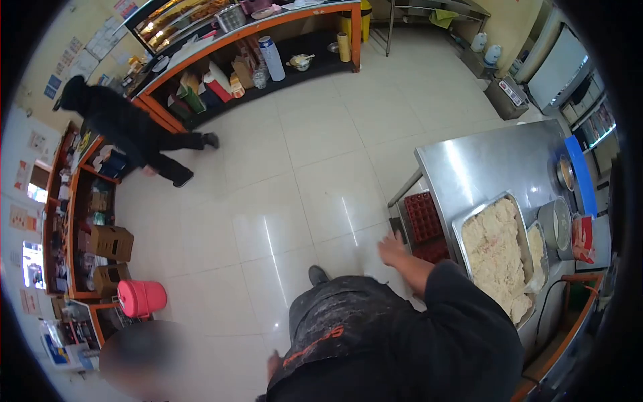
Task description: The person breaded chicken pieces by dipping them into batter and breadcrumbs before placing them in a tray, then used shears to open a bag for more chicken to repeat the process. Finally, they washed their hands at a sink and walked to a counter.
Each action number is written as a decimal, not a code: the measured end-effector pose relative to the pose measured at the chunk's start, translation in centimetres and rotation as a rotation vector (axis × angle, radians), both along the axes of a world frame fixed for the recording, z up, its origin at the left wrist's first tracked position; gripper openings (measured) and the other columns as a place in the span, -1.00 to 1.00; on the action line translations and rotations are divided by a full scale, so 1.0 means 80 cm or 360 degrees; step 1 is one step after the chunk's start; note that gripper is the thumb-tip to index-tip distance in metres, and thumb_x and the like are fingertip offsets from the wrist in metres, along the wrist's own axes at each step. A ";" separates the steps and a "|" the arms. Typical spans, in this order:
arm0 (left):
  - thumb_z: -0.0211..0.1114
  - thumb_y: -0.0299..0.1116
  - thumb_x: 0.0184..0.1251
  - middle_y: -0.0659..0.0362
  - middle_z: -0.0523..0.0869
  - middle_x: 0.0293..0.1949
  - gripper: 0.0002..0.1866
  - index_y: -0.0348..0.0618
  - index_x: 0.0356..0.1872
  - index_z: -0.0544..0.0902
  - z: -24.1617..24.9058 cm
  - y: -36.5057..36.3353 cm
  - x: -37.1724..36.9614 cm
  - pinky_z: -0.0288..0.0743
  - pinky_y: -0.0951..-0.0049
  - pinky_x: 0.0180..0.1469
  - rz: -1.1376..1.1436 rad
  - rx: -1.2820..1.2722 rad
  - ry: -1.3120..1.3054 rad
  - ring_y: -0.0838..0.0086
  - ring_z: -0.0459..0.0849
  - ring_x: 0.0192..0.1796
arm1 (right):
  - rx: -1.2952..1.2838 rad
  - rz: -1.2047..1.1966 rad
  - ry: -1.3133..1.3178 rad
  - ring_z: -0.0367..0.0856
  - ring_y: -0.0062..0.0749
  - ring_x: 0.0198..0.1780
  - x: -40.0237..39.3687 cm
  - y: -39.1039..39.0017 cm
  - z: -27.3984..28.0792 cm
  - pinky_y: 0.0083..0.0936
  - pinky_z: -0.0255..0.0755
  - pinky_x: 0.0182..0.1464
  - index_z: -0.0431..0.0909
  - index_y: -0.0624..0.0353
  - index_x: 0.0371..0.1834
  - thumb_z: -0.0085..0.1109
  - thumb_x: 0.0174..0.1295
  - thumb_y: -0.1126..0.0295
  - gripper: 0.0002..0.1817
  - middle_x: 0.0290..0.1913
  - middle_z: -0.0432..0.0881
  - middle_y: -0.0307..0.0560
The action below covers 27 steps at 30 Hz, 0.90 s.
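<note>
My right hand [392,248] is held out over the floor, left of the steel table [469,161], with its fingers apart and nothing in it. Low in the view, my left hand [273,362] hangs beside the flour-marked dark apron [335,315]; its fingers are too small and partly hidden to read. Nearest to my right hand are red egg trays [423,217] under the table's edge. On the table lies a large metal tray [459,234] of pale floured food [492,248]. Neither hand touches it.
A person in dark clothes [124,124] walks at the upper left near the shelves. A blurred head [144,358] shows at the lower left, below a pink bucket [142,298]. An orange-edged counter [268,27] stands at the back. A metal bowl [566,173] sits on the table.
</note>
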<state>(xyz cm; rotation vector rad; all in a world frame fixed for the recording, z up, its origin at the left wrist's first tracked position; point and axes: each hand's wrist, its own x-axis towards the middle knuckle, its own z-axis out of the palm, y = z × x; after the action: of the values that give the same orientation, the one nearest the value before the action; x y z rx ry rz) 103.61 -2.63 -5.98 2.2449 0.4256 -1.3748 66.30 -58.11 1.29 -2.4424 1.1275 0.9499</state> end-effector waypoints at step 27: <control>0.08 0.23 0.51 0.17 0.65 -0.44 -0.37 -0.32 -0.06 0.47 0.020 -1.010 0.223 0.48 0.25 -0.26 -0.2255 -0.0602 -0.0094 0.30 0.66 -0.32 | 0.0026 -0.1784 -0.1574 0.67 -0.30 -0.07 0.019 -1.005 0.070 -0.39 0.55 0.06 0.55 0.27 0.20 0.23 0.40 0.13 -0.53 -0.13 0.72 0.02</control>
<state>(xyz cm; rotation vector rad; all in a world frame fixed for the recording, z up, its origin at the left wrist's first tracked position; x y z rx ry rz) 121.49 -83.44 -4.40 2.1440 -1.5959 -1.6662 67.85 -138.53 6.92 -1.4035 1.6068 -0.5177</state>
